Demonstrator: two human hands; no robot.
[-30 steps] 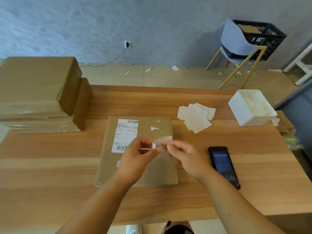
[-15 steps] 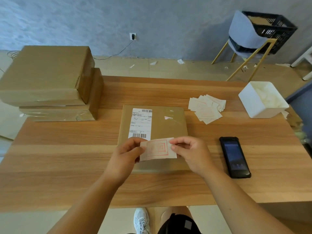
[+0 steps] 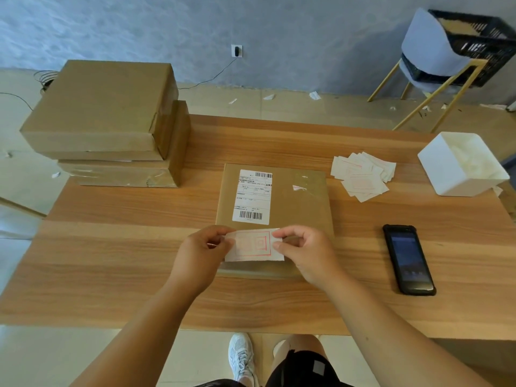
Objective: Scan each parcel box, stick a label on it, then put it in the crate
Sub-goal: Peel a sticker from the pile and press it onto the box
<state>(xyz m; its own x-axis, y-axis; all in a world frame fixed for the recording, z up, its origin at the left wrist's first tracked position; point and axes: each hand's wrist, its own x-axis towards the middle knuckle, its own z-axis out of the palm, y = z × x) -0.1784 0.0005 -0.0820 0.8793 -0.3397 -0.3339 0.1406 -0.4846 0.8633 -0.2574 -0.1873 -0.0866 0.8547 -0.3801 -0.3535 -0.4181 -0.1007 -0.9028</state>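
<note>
A flat brown parcel box point(image 3: 301, 208) lies in the middle of the wooden table point(image 3: 117, 247), with a white shipping slip on its top left. My left hand point(image 3: 203, 252) and my right hand point(image 3: 304, 252) each pinch one end of a white label with a red square print point(image 3: 254, 245), stretched flat over the box's near edge. The black handheld scanner point(image 3: 407, 258) lies screen up to the right of the box. The black crate point(image 3: 480, 43) rests on a chair at the far right.
Two larger brown boxes point(image 3: 111, 127) are stacked at the table's far left. A loose pile of labels point(image 3: 363, 174) and a white tub point(image 3: 460, 166) sit at the far right. Paper scraps litter the floor beyond the table.
The label, curled between my fingers a second ago, is now held flat and spread between both hands, low over the box's near edge.
</note>
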